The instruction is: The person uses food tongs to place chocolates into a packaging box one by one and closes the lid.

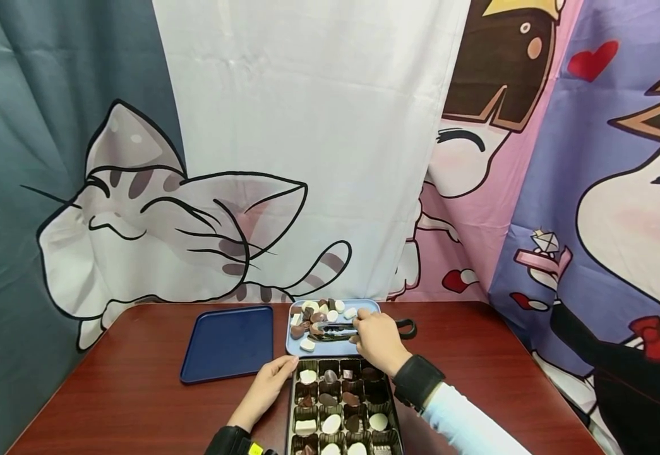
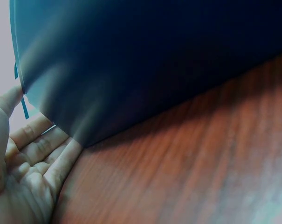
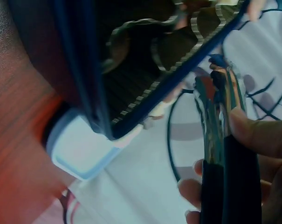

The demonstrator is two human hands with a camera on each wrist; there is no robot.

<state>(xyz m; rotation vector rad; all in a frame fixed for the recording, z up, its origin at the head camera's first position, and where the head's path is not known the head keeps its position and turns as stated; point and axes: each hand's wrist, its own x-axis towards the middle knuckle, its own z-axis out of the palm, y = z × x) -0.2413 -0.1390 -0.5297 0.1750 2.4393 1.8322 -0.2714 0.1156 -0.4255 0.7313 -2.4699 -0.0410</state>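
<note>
A black box of chocolates (image 1: 342, 404) with a divided gold insert stands at the table's front, many compartments holding white, brown or dark pieces. At its far left corner my left hand (image 1: 270, 383) holds the box, thumb near the rim and fingers along the dark outer wall (image 2: 168, 60) in the left wrist view. My right hand (image 1: 381, 338) grips black-handled metal tongs (image 3: 229, 172) above the light blue tray (image 1: 371, 308). The tongs' tips reach among the assorted chocolates (image 1: 315, 315) heaped on the tray's left half; whether they pinch one I cannot tell.
A dark blue tray (image 1: 229, 344) lies flat on the brown wooden table (image 1: 136, 392), left of the light blue tray. Behind the table's far edge hangs a cartoon-printed cloth (image 1: 318, 126). The light blue tray stands right behind the box.
</note>
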